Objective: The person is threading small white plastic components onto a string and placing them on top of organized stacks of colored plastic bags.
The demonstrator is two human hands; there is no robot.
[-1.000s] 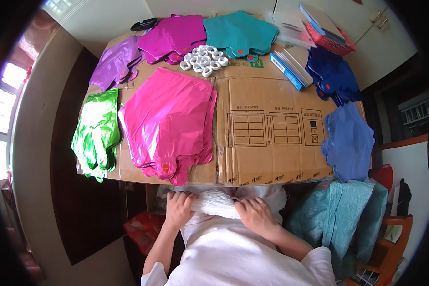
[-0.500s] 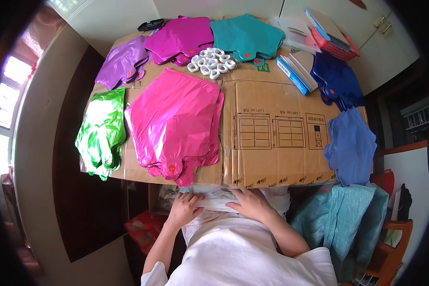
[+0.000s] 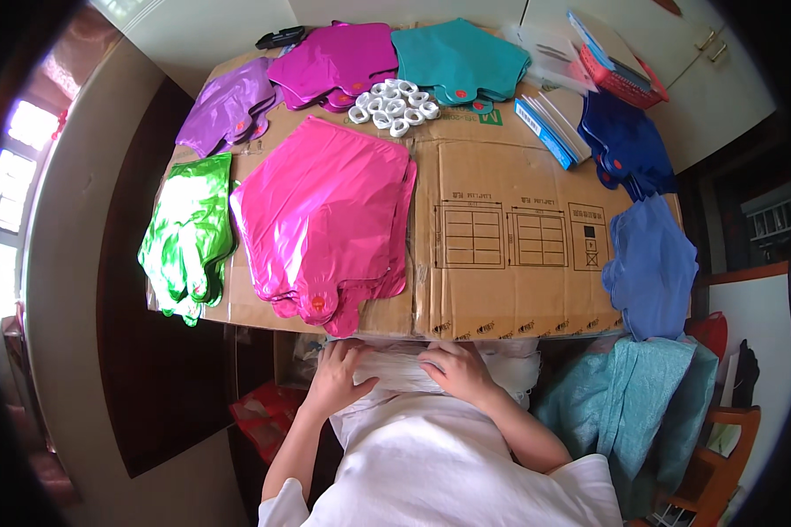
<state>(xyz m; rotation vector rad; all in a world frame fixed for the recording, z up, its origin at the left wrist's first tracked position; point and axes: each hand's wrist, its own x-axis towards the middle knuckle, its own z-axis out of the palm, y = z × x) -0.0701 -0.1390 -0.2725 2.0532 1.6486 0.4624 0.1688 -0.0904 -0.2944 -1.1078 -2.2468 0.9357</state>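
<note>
Just below the front edge of the cardboard, a bundle of white string [image 3: 394, 372] runs between my two hands. My left hand [image 3: 336, 379] is at its left end, fingers curled over it and thumb stretched toward the middle. At the right end, my right hand [image 3: 459, 371] is bent round the string, with its thumb along the near side. Some fingertips are hidden. Nearest above the hands lies a stack of shiny pink foil balloons [image 3: 325, 211], flat, its tabs reaching the cardboard's edge.
The cardboard tabletop [image 3: 501, 299] carries green [image 3: 185, 237], lilac [image 3: 224, 105], magenta [image 3: 334, 61], teal [image 3: 461, 61], navy [image 3: 628, 145] and blue [image 3: 650, 268] foil balloon stacks. White ribbon rolls [image 3: 395, 107], a blue-white box [image 3: 549, 132] and a red basket [image 3: 624, 79] are further back. Teal cloth [image 3: 624, 395] hangs right.
The head view has shifted slightly. My hands have moved a little over the white string, and more of its strands show straightened between them.
</note>
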